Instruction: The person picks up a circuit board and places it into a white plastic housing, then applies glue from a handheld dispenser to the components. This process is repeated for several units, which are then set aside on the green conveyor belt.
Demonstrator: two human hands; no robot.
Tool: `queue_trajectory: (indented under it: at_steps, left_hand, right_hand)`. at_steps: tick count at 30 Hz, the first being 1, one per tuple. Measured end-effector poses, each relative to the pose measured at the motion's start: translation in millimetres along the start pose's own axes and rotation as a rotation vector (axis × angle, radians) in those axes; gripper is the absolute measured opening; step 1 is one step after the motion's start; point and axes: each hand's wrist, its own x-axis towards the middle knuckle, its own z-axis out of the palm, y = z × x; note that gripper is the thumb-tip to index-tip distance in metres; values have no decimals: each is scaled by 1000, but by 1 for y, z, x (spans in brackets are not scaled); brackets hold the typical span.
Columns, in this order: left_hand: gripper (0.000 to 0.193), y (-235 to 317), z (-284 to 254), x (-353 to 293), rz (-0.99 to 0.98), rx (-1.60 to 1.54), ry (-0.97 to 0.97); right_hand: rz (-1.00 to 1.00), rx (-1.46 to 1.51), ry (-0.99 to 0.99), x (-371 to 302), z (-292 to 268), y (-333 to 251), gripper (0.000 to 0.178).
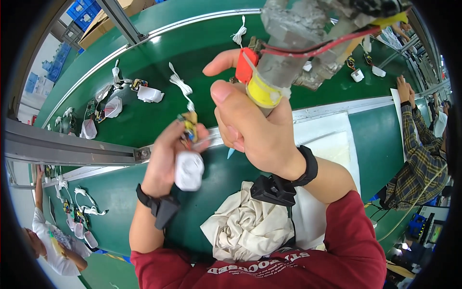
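Note:
My left hand (163, 149) holds a small circuit board (189, 126) with yellow and blue parts between thumb and fingers. Below the board hangs a white plastic housing (189, 171), blurred by motion. Behind the board, a bundled white cord (180, 84) lies on the green surface; whether it joins the board I cannot tell. My right hand (264, 130) is wrapped round the lower end of a gun-like grey tool (293, 41), lumpy and crusted. The tool has a yellow band (263, 91), a red lever-like part (246, 66) near my extended index finger, and red and black wires.
A crumpled cream cloth (248, 224) lies near my body, beside a white sheet (329, 144). Along the green belt (211, 53) lie several circuit boards with white housings (150, 94) and cords. A metal frame (72, 139) crosses at left. Co-workers sit at left and right.

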Motion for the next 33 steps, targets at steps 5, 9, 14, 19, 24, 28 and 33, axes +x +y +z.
queue_trajectory:
  at_steps: [5,9,14,19,24,28,33]
  left_hand:
    - [27,-27,13,-24,-94,416,-157]
    - [29,-39,16,-26,-76,647,-294]
    - [31,-38,14,-29,-33,667,-332]
    - [30,-36,14,-31,45,658,-358]
    - [30,-31,10,-35,76,653,-360]
    - [30,-27,8,-36,38,670,-359]
    - [31,-28,7,-38,69,677,-371]
  right_hand:
    - [11,13,33,3,1,3,17]
    - [42,14,44,4,5,4,12]
    - [34,-8,37,2,7,7,11]
    - [20,-41,24,-3,13,7,13]
    - [25,-83,8,-3,17,10,13]
    - [17,-97,3,-3,20,13,13]
    - [5,-105,14,-4,23,13,12]
